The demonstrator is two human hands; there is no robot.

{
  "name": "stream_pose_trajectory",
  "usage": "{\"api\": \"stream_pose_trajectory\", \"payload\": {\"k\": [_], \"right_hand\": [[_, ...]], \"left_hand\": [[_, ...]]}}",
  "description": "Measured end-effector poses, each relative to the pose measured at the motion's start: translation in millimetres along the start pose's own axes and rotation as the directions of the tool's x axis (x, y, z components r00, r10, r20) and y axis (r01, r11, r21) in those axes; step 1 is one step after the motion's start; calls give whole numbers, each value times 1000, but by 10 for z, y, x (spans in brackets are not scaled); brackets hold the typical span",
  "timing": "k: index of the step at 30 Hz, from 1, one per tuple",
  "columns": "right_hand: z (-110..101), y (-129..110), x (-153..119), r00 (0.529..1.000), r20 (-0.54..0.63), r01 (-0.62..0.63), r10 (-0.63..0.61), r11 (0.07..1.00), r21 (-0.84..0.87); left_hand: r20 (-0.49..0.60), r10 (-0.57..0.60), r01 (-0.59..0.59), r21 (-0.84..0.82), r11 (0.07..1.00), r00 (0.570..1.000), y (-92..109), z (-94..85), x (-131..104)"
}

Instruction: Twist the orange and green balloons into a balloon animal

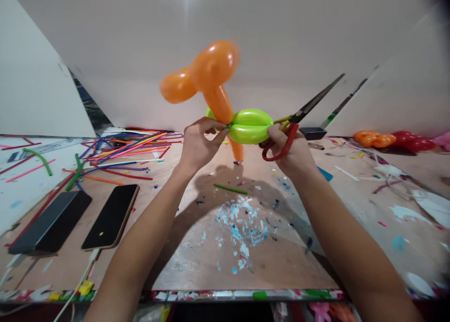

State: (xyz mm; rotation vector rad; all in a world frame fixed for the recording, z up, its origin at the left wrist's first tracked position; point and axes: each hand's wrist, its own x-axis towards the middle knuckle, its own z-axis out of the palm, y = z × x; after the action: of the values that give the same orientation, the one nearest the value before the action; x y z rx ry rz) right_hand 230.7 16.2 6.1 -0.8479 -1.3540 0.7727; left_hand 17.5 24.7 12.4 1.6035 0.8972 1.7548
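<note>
Both hands are raised above the middle of the table (218, 247), holding a twisted balloon figure between them. The left hand (198, 146) has its thumb and fingertips pinched shut on the twist where the orange balloon (207, 78) meets the green balloon (250, 125); the orange one rises up and left in two bubbles, with a short tail hanging below the twist. The right hand (293, 151) grips the green balloon's right end, its fingers also curled through the red handles of the scissors (302, 113), whose dark blades point up and to the right, away from the balloons. On the table near its left edge lie two phones (111, 217), and beyond them, toward the far left corner, a heap of uninflated balloons (130, 148). More inflated balloons (374, 138) sit by the far right edge.
</note>
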Motion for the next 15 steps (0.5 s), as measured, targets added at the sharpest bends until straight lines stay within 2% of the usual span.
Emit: {"api": "stream_pose_trajectory", "payload": {"k": [3, 5, 7, 8, 10, 11, 13, 14, 15], "right_hand": [[1, 9, 58, 997, -35, -67, 75, 979, 190], [7, -14, 83, 981, -13, -180, 193, 936, 303], [10, -21, 99, 941, 56, -326, 335, 846, 423], [10, -4, 107, 914, 100, -393, 394, 791, 470], [-1, 90, 130, 878, 170, -465, 447, 715, 523], [-15, 168, 147, 877, 183, -470, 445, 713, 520], [-77, 366, 196, 903, 152, -427, 402, 799, 423], [-127, 475, 224, 920, 118, -391, 373, 874, 287], [-190, 581, 251, 934, 88, -354, 347, 931, 83]], "left_hand": [[-12, 16, -16, 4, 1000, 1000, -112, 10, 21], [-12, -15, 15, -17, 1000, 1000, -225, 9, 37], [15, -83, 84, -89, 992, 996, -321, 9, 40], [60, -125, 133, -141, 981, 990, -355, 11, 36], [216, -194, 244, -233, 941, 957, -397, 19, 20], [292, -213, 291, -258, 921, 932, -409, 24, 12], [355, -209, 315, -274, 909, 911, -427, 27, 6], [329, -186, 284, -280, 917, 926, -439, 23, 10], [278, -154, 233, -281, 931, 948, -454, 14, 22]]}}
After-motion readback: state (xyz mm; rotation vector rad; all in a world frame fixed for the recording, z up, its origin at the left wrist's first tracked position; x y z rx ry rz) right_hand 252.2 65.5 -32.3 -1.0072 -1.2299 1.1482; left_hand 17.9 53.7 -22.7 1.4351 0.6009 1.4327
